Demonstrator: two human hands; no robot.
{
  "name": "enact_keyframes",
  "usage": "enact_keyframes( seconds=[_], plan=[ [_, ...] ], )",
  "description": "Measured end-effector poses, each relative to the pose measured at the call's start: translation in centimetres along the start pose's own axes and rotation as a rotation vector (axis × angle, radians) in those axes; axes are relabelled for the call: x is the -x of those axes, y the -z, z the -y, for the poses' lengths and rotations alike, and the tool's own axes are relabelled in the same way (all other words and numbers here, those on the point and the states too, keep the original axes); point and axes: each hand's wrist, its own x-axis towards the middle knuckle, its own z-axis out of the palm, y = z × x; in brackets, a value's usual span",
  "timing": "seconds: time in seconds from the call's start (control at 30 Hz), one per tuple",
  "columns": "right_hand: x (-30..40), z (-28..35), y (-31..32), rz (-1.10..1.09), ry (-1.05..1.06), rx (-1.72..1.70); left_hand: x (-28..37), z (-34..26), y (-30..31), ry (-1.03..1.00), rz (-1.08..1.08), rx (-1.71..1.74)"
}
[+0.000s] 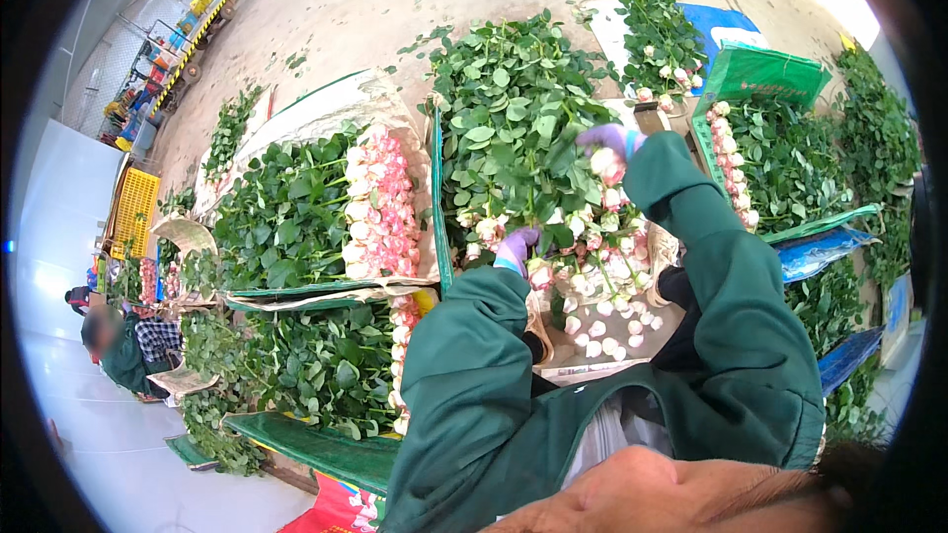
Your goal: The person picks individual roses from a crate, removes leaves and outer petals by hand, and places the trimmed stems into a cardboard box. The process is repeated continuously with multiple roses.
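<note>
Both my hands wear purple gloves. My left hand (516,250) is low among pink and white rose heads, beside a rose bloom (541,275); its fingers are partly hidden by leaves. My right hand (609,140) is higher up at the right edge of the leafy pile, with a pink-edged white rose (608,165) right below its fingers; leaves near it are blurred, and its grip is unclear. Between and beyond my hands lies a large pile of leafy rose stems (511,103), blooms towards me. Loose petals (609,329) lie on the surface between my feet.
Bundled roses with aligned blooms (381,207) lie to the left, bordered by a green divider (438,192). More roses fill a green-walled holder (763,77) at right. A yellow crate (135,211) stands far left, near a seated person (122,355). Leaves litter the concrete floor (355,7).
</note>
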Motion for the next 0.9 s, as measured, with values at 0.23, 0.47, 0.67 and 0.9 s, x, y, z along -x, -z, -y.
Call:
enact_keyframes(
  seconds=[0.23,0.47,0.67,0.9],
  plan=[
    [4.1,4.2,1.9,0.251,0.578,-0.031,3.2,-2.2,-5.8,0.008,-0.054,0.239],
    [8.6,-6.7,-4.4,0.236,0.488,0.857,5.4,-7.3,-8.5,-0.053,0.177,0.345],
    [12.9,-6.3,-9.0,0.186,-0.055,0.311,7.3,-9.8,-9.3,0.022,0.121,0.347],
    [13.6,-11.7,-8.8,-0.053,0.006,0.466,6.1,-8.1,-8.5,0.095,0.032,0.228]
  ],
)
